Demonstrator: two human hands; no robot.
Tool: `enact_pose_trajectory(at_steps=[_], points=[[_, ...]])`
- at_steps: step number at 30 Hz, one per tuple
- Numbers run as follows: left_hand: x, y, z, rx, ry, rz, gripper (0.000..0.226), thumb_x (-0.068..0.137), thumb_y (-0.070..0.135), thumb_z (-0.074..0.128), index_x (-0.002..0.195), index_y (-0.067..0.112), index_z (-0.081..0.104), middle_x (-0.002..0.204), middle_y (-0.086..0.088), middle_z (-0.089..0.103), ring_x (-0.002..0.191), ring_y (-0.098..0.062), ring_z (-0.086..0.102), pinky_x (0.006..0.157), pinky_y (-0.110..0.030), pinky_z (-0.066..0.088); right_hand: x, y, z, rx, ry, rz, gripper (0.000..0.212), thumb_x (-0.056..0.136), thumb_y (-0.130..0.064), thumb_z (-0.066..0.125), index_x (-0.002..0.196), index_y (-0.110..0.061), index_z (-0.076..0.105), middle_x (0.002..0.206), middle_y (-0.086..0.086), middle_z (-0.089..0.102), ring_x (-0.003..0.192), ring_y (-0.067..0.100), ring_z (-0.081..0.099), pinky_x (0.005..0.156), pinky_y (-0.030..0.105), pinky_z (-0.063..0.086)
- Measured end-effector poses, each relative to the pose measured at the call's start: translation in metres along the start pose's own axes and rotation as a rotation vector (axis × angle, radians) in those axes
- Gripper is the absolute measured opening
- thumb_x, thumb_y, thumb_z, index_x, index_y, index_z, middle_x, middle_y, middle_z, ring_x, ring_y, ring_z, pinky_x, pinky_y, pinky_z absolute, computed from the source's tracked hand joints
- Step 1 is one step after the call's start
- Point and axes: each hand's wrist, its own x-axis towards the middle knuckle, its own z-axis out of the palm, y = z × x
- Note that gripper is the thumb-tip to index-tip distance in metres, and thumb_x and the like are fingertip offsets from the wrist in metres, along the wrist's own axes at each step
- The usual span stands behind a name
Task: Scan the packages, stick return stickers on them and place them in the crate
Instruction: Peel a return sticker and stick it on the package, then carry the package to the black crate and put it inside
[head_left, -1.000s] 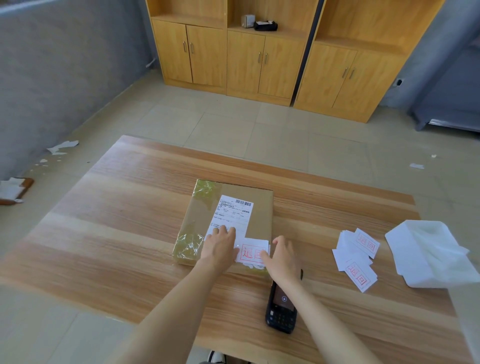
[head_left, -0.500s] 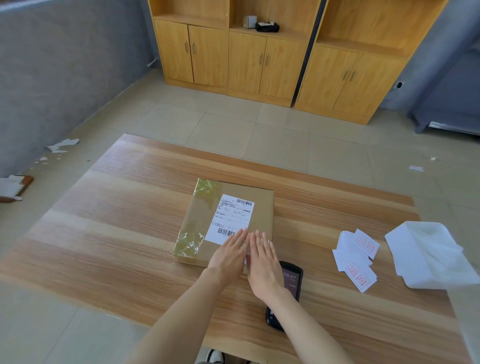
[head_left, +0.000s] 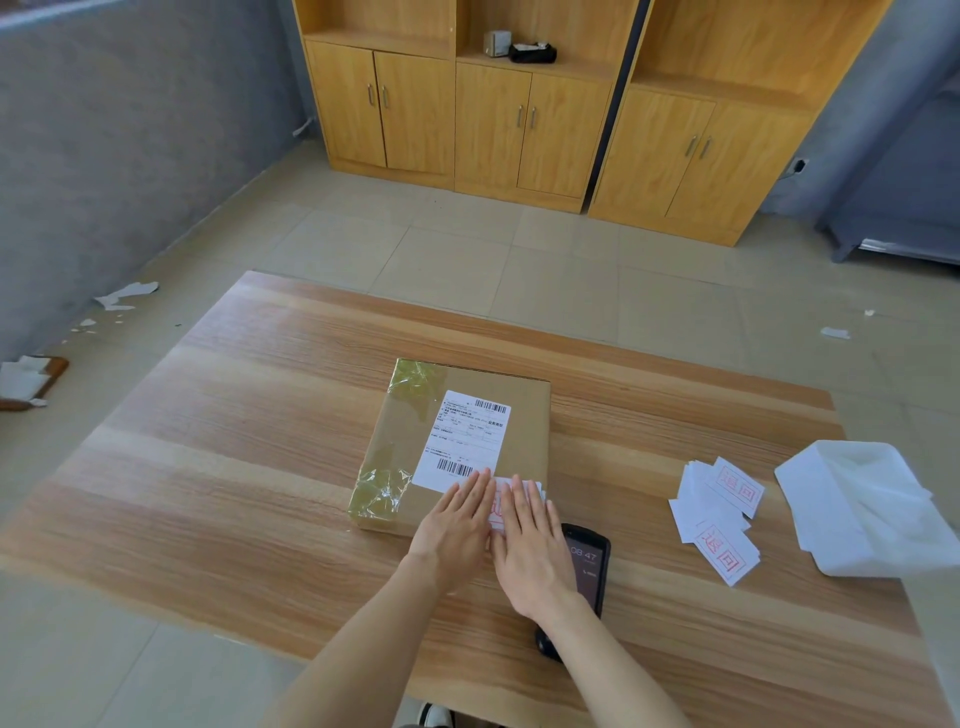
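Observation:
A flat brown cardboard package (head_left: 524, 421) lies in the middle of the wooden table (head_left: 234, 467), with a white shipping label (head_left: 462, 439) and shiny tape on its left side. A white return sticker with red print (head_left: 497, 506) sits on the package's near right corner. My left hand (head_left: 457, 525) and my right hand (head_left: 530, 545) lie flat side by side on that sticker, fingers straight, holding nothing. A black handheld scanner (head_left: 589, 566) rests on the table just under my right wrist, its screen lit.
A loose pile of return stickers (head_left: 719, 519) lies to the right of the package. A white plastic bag (head_left: 872, 512) sits at the table's right edge. Wooden cabinets (head_left: 519, 114) stand across the tiled floor. Paper scraps (head_left: 124, 296) litter the floor at left.
My hands came together from apart and now lie flat, side by side, over the return sticker. The scanner's top has come into view beside my right wrist.

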Motion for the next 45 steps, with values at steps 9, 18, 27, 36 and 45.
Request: enact_pose_trajectory(at_steps=[9, 18, 27, 36, 45], points=[[-0.010, -0.023, 0.008, -0.011, 0.012, -0.064, 0.055, 0.104, 0.030, 0.010, 0.149, 0.008, -0.013, 0.157, -0.004, -0.018, 0.145, -0.019, -0.018, 0.118, -0.031, -0.010, -0.010, 0.028, 0.003, 0.076, -0.015, 0.123, 0.064, 0.099, -0.052, 0.008, 0.144, -0.019, -0.023, 0.157, 0.001, -0.020, 0.145, 0.022, -0.019, 0.117, 0.038, -0.009], [-0.020, -0.049, 0.004, -0.078, 0.000, -0.209, 0.059, 0.103, 0.038, 0.011, 0.151, 0.009, -0.008, 0.158, -0.010, -0.015, 0.146, -0.024, -0.015, 0.120, -0.036, -0.007, -0.012, 0.034, -0.008, 0.290, -0.034, 0.102, 0.081, 0.094, -0.061, 0.023, 0.147, -0.019, -0.021, 0.158, 0.005, -0.016, 0.147, 0.019, -0.012, 0.119, 0.033, 0.000], [-0.010, -0.084, -0.012, -0.554, 0.032, -0.597, 0.072, 0.099, 0.037, 0.039, 0.148, 0.000, 0.002, 0.153, -0.028, 0.005, 0.143, -0.042, 0.009, 0.116, -0.047, 0.018, 0.020, 0.020, -0.039, 0.808, -0.120, 0.253, 0.106, 0.082, -0.044, 0.065, 0.150, -0.020, -0.013, 0.160, 0.001, -0.002, 0.146, 0.017, 0.007, 0.113, 0.036, 0.022], [0.001, -0.108, -0.020, -1.172, 0.078, -0.737, 0.060, 0.079, 0.018, 0.067, 0.130, 0.008, 0.038, 0.121, -0.011, 0.055, 0.108, -0.028, 0.056, 0.093, -0.041, 0.049, 0.043, 0.020, -0.042, 0.999, -0.165, 0.434, 0.100, 0.088, -0.041, 0.061, 0.150, -0.019, -0.015, 0.153, 0.001, 0.029, 0.101, 0.015, 0.051, 0.070, 0.019, 0.041], [-0.002, -0.114, -0.021, -1.034, 0.038, -0.715, 0.058, 0.078, 0.025, 0.071, 0.124, 0.007, 0.040, 0.119, -0.011, 0.055, 0.103, -0.026, 0.059, 0.087, -0.039, 0.053, 0.048, 0.017, -0.032, 0.986, -0.063, 0.464, 0.089, 0.085, -0.024, 0.063, 0.151, -0.017, 0.003, 0.132, -0.002, 0.048, 0.090, 0.011, 0.047, 0.063, 0.021, 0.039]])
